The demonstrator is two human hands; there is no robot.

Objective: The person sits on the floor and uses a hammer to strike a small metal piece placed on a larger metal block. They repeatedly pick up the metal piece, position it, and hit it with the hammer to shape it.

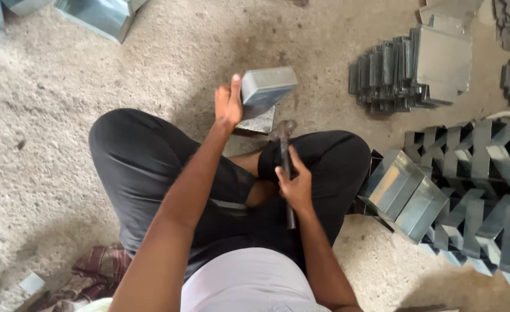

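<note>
I sit cross-legged on a rough concrete floor. My left hand (228,105) grips the left end of a small folded sheet-metal box (266,85), held on edge over a flat dark metal block (258,122) lying on the floor. My right hand (295,186) holds the handle of a hammer (284,151), its head hanging just right of the block and below the box. The hammer's handle runs back toward my body.
A stack of folded metal pieces (411,66) lies at the upper right. Rows of bent metal boxes (468,190) are piled to my right, beside my knee. More sheet-metal parts (96,14) sit at the upper left. A striped cloth (96,271) lies at the lower left.
</note>
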